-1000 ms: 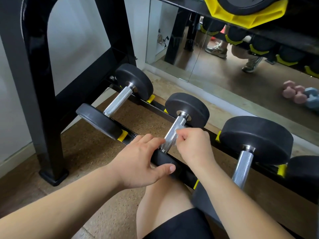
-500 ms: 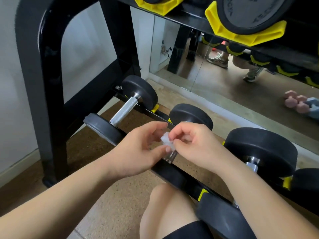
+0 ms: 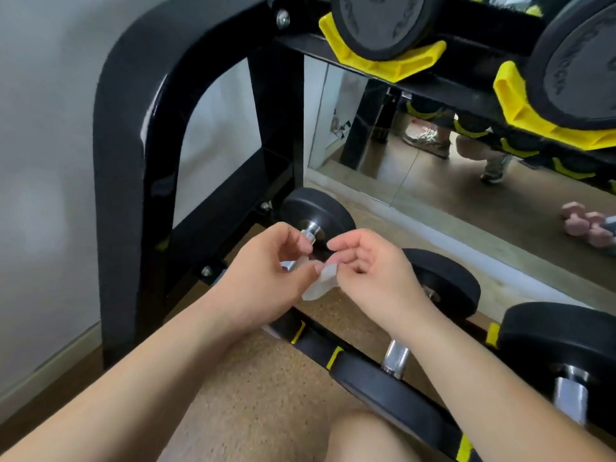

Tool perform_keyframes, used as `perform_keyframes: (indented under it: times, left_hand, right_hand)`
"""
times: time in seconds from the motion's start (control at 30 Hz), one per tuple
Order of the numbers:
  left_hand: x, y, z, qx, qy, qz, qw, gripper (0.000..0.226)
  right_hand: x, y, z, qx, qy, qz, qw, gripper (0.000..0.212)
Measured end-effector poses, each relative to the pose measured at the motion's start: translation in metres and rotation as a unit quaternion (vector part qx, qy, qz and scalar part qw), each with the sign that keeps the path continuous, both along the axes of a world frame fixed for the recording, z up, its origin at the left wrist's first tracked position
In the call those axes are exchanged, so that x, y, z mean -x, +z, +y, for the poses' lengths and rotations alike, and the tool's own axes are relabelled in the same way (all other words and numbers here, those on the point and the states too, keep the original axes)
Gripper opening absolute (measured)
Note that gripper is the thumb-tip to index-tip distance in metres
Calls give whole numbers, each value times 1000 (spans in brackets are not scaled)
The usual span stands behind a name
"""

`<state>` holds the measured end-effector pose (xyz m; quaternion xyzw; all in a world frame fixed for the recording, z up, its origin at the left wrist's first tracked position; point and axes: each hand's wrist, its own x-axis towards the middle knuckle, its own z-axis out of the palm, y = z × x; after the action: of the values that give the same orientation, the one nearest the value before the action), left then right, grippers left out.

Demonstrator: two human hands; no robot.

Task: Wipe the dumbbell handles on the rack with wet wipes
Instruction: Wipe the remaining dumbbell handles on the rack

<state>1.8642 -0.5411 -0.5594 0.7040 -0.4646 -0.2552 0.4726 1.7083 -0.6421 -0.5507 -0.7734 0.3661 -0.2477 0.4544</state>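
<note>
Two hands pinch one wet wipe [image 3: 321,285]: left hand [image 3: 266,278] and right hand [image 3: 373,276] hide most of the dumbbell handle [image 3: 308,233] at twelve o'clock.

glossy black rack [image 3: 133,135], shiny metal handle [image 3: 396,358]

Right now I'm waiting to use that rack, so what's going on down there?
A person is crouched at the bottom row of the dumbbell rack. Their left hand and right hand pinch a small white wet wipe between them, just in front of the steel handle of the leftmost dumbbell. The wipe is off the metal at this moment; it looks as if it is being refolded or readied, probably for that handle.
</note>
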Motion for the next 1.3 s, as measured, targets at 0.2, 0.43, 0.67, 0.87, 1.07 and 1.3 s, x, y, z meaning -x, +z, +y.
perform_keyframes:
  times: [0.2, 0.43, 0.67, 0.87, 1.07, 1.3]
  left_hand:
    - [-62, -26, -32, -3, -65, -50, 997, 12]
    - [-105, -56, -72, 4, -80, -12, 997, 19]
    - [-100, -78, -103, 19, -91, 56, 994, 18]
    - [-105, -83, -113, 35, -66, -12, 997, 17]
    - [-101, -73, -113, 13, -39, -1, 999, 15]
    - [-88, -65, -88, -17, -118, -49, 992, 35]
  right_hand:
    - [-47, -17, -16, -6, -79, -19, 997, 33]
    - [-70, -39, -24, 267, -176, 189, 928, 38]
    - [-94, -43, -65, 312, -160, 212, 912, 49]
    - [-97, -65, -74, 296, -205, 169, 917, 45]
    - [-96, -66, -74, 277, -193, 148, 930, 46]
    - [-91, -72, -83, 316, -169, 149, 922, 48]
